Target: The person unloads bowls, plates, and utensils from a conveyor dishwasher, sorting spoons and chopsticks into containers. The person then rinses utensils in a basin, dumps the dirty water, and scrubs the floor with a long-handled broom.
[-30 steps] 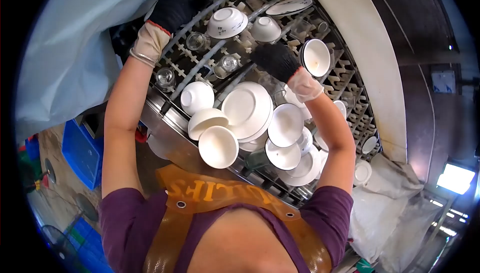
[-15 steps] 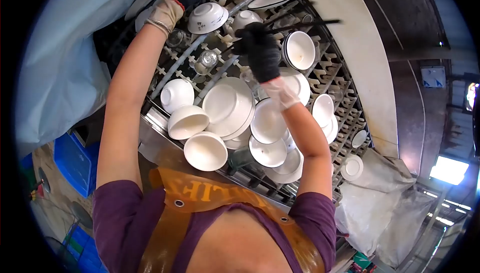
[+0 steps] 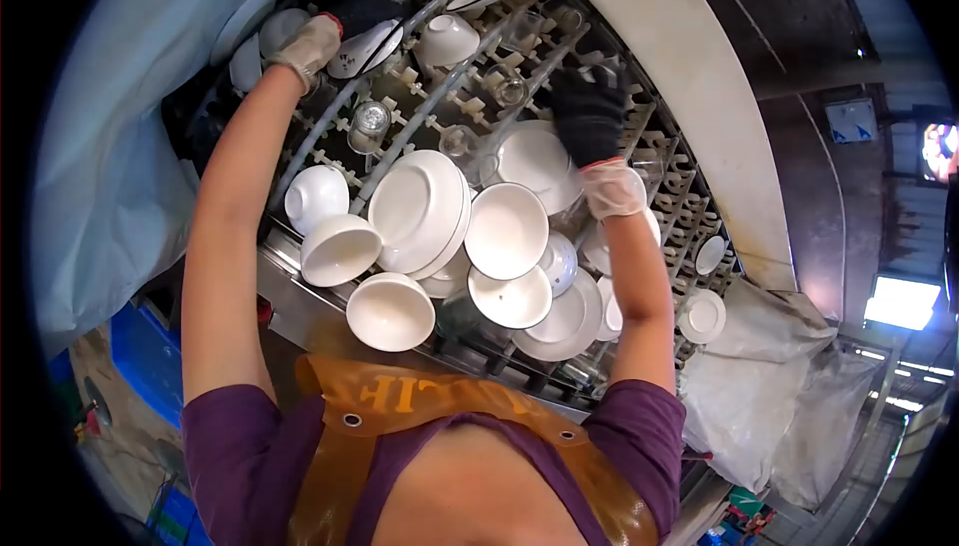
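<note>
Bowl (image 3: pixel 391 312): could tumble if an arm bumps it, imo
Left hand (image 3: pixel 362 6): near patterned bowl (image 3: pixel 364 50), can't tell grip
Right hand (image 3: pixel 587 114): blurry, can't tell grip

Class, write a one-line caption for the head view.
Left hand and right hand, both black-gloved, over a pegged rack of white bowls, plates and clear glasses.

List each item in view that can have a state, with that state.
Left hand: gloved, grip unclear
Right hand: gloved, blurred, grip unclear
Patterned bowl: tipped on its side
White bowl nearest the apron: open side up
Leftmost white bowl: upside down
Large white plates: stacked
Brown apron: worn
</note>
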`<state>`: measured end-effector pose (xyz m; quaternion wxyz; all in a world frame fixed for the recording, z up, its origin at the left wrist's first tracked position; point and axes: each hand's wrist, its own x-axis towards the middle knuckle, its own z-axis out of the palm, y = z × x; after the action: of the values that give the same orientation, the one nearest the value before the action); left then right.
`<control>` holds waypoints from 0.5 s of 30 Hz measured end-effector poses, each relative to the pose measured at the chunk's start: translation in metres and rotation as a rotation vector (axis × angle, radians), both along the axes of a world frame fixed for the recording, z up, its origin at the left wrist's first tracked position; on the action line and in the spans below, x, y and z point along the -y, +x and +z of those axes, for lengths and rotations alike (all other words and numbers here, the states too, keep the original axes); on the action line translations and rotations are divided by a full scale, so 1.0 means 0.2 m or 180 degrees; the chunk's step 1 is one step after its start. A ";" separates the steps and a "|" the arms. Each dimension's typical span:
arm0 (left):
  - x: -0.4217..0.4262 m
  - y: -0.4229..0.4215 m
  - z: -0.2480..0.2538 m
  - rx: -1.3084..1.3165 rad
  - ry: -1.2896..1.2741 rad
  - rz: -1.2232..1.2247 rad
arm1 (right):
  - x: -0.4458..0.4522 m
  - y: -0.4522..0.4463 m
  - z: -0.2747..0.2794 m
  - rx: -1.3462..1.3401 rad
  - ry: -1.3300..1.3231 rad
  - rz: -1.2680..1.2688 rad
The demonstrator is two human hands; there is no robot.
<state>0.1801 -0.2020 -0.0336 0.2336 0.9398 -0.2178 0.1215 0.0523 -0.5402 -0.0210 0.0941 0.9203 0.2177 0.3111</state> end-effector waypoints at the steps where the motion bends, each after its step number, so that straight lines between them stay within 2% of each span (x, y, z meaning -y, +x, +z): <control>1: 0.00 -0.03 0.00 0.0709 0.0098 0.0182 | 0.09 -0.02 0.01 -0.0368 -0.0470 -0.1015; 2: -0.01 -0.05 0.02 0.0725 0.0108 0.0165 | 0.19 -0.02 0.08 -0.1154 -0.0479 -0.1755; 3: -0.04 -0.07 0.06 0.0586 -0.0168 0.0003 | 0.42 0.00 -0.02 -0.1098 -0.0706 -0.2389; 5: -0.09 -0.11 0.17 0.0297 -0.0730 -0.0317 | 0.59 -0.08 0.02 -0.0224 -0.0710 -0.2401; 7: 0.02 -0.20 0.29 0.0068 -0.0604 -0.0192 | 0.45 -0.09 0.27 -0.1308 -0.0247 -0.2790; 9: 0.22 -0.31 0.42 -0.0256 0.0515 0.0136 | 0.48 0.00 0.20 -0.0713 0.0903 -0.1756; 10: 0.24 -0.25 0.32 -0.0093 0.1018 0.0039 | 0.47 0.04 0.17 -0.1109 0.1402 -0.1590; 12: 0.28 -0.17 0.15 -0.0145 0.1223 0.0108 | 0.56 0.24 -0.11 -0.0811 0.1709 -0.0748; 13: 0.31 -0.13 0.11 -0.0213 0.1397 0.0171 | 0.53 0.27 -0.14 -0.0780 0.1753 -0.0748; 15: 0.34 -0.14 0.12 -0.0216 0.1484 0.0140 | 0.47 0.33 -0.18 -0.1725 0.1848 -0.1341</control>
<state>0.1515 -0.2706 -0.0103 0.0147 0.9764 -0.2115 0.0412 0.1191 -0.6336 -0.0571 -0.1672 0.9811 -0.0541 0.0811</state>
